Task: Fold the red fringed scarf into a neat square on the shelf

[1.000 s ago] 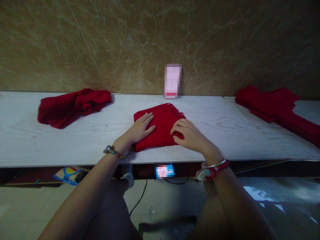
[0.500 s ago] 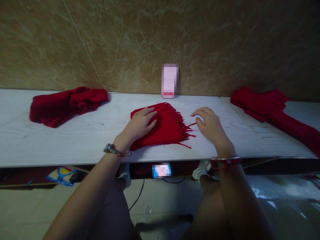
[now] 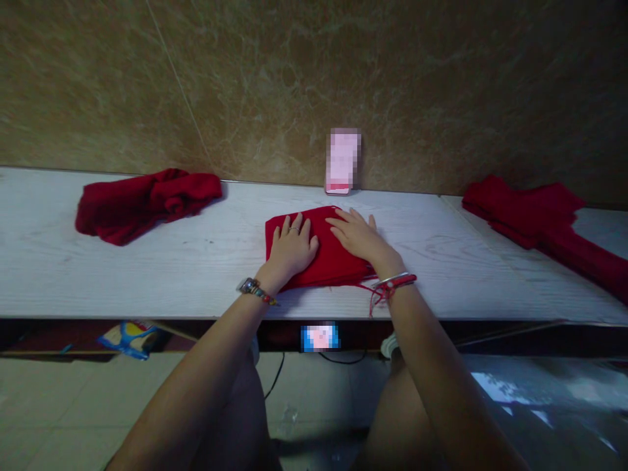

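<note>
A folded red scarf (image 3: 330,261) with a fringed edge lies in the middle of the white wooden shelf (image 3: 196,275). My left hand (image 3: 292,245) lies flat on its left half, fingers stretched out, a ring on one finger. My right hand (image 3: 360,239) rests flat on its right half, fingers spread toward the wall. Both hands press on the cloth and grip nothing. A few loose fringe threads show by my right wrist.
A crumpled red scarf (image 3: 144,203) lies at the left of the shelf. A stack of folded red scarves (image 3: 544,219) sits at the right. A small pink object (image 3: 342,161) leans against the marbled wall. Below the shelf are a cable and tiled floor.
My right hand was off the scarf on the bare shelf; it has moved left onto the scarf. The fringe that stuck out to the right is now folded under.
</note>
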`<state>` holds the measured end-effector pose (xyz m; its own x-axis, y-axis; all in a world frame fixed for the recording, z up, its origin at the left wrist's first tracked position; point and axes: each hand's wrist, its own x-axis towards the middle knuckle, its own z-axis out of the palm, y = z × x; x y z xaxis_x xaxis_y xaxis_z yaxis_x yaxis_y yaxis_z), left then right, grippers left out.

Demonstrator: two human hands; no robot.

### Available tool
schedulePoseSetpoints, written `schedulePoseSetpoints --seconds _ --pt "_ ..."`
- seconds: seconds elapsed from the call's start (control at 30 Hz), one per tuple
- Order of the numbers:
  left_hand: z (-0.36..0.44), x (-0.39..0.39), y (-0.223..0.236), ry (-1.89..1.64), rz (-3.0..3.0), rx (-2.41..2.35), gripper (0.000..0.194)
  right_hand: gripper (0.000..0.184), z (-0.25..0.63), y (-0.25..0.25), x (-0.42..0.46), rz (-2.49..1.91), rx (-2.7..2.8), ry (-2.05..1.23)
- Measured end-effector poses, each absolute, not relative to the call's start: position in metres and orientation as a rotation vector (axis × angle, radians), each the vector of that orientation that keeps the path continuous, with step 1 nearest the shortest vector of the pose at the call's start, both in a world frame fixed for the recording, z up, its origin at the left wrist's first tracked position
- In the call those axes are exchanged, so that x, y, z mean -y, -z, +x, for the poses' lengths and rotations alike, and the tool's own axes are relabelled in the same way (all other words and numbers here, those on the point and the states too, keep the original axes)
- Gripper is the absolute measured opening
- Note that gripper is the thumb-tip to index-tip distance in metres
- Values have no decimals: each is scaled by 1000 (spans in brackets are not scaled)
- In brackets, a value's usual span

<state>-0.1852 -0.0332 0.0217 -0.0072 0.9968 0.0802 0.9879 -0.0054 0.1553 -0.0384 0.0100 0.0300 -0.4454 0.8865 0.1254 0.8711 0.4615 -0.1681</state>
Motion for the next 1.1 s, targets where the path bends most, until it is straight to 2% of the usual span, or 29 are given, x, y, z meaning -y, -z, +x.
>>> schedulePoseSetpoints --seconds 0.23,0.33,0.47,0.67,0.9,1.1 --pt "-185 34 -22 -252 2158 -2202 54 37 0 -26 -26 -1884 2185 -17" --pt "-185 33 -22 -256 2161 -2197 54 39 -6 -33 -23 -1694 2079 21" --pt "-185 33 -22 -278 2173 -2191 53 39 -34 -33 -14 -1247 2357 -99" --pt "-186 33 -22 -300 2186 -2170 53 42 -34 -9 -10 -1402 2447 -266" --pt "-187 33 -21 -292 2208 -2170 53 37 14 3 -12 -1696 2219 -86" --pt "-187 34 -19 -279 2238 -2174 53 42 -4 -7 8 -1379 2074 -27"
